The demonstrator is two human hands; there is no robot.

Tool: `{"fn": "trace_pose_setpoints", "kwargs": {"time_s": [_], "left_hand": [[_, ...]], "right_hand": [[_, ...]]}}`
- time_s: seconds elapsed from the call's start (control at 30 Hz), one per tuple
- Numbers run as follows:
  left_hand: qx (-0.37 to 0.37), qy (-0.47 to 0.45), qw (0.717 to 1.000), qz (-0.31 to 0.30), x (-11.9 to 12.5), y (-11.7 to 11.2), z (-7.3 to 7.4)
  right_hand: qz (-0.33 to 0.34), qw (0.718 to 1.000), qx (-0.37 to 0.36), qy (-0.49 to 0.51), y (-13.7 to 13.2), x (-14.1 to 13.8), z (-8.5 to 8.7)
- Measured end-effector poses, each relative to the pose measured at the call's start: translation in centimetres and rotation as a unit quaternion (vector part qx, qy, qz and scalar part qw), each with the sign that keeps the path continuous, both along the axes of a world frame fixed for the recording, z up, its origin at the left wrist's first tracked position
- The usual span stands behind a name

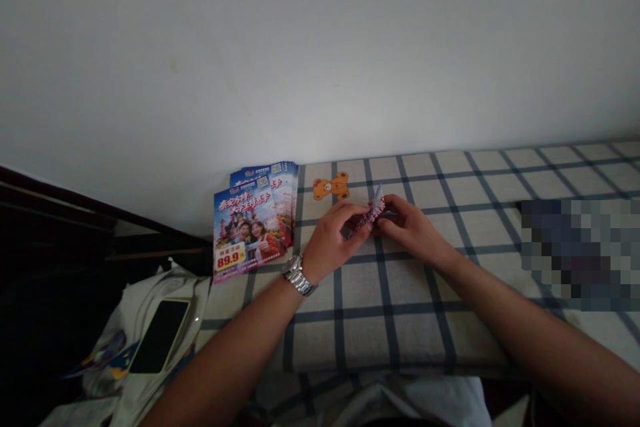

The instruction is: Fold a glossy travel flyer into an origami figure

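Between my two hands, just above the checked tablecloth (360,307), is a small folded piece of printed paper (373,215), pinkish-red with a pale pointed tip sticking up. My left hand (337,237), with a silver watch on its wrist, pinches the paper from the left. Thumb and fingers of my right hand (407,227) close on its right edge. Part of the paper is hidden behind the fingers. A flat orange teddy bear figure (331,187) lies on the cloth just beyond my left hand.
A stack of printed flyers (250,227) lies left of my hands, near the white wall (320,53). Lower left, a phone (161,335) rests on a whitish bag (135,297). A blurred-out dark item (575,247) is on the right.
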State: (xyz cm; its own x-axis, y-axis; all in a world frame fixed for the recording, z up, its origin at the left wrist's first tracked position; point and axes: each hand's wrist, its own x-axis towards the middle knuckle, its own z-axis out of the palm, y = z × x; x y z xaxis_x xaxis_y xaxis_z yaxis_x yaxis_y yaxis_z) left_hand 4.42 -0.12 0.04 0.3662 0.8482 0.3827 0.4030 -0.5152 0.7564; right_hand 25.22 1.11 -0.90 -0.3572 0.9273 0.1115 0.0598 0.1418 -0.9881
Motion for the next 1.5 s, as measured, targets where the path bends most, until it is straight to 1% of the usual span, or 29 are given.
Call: {"fn": "trace_pose_setpoints", "kwargs": {"time_s": [0.2, 0.37, 0.53, 0.67, 0.87, 1.07, 1.27, 1.4, 1.5], "left_hand": [[-0.009, -0.005, 1.0, 0.005, -0.1, 0.1, -0.3], [0.009, -0.001, 1.0, 0.025, -0.1, 0.0, -0.4], [0.016, 0.009, 0.999, 0.033, -0.1, 0.0, -0.2], [0.01, 0.01, 0.999, 0.037, -0.2, -0.1, 0.0], [0.007, -0.017, 0.999, 0.046, -0.2, -0.1, -0.1], [-0.03, -0.052, 0.998, 0.027, -0.2, 0.1, -0.4], [-0.054, -0.062, 0.997, 0.009, -0.1, 0.0, -0.3], [-0.083, -0.088, 0.993, -0.017, -0.1, 0.0, -0.3], [-0.104, -0.1, 0.989, -0.023, -0.1, 0.0, -0.4]], "right_hand": [[-0.001, 1.0, -0.009, 0.008, 0.0, 0.0, 0.0], [0.014, 1.0, -0.017, 0.013, -0.1, 0.0, 0.0], [-0.005, 1.0, -0.008, -0.007, -0.1, 0.0, -0.2], [-0.011, 1.0, 0.0, -0.016, -0.2, 0.0, 0.0], [-0.014, 1.0, -0.003, -0.026, -0.2, 0.2, 0.3], [-0.013, 1.0, -0.015, -0.014, -0.2, 0.1, 0.4], [-0.006, 1.0, -0.022, 0.005, -0.2, 0.0, 0.4], [0.0, 0.999, -0.035, 0.003, -0.3, 0.0, 0.7], [0.001, 0.999, -0.037, 0.014, -0.4, 0.0, 0.9]]}}
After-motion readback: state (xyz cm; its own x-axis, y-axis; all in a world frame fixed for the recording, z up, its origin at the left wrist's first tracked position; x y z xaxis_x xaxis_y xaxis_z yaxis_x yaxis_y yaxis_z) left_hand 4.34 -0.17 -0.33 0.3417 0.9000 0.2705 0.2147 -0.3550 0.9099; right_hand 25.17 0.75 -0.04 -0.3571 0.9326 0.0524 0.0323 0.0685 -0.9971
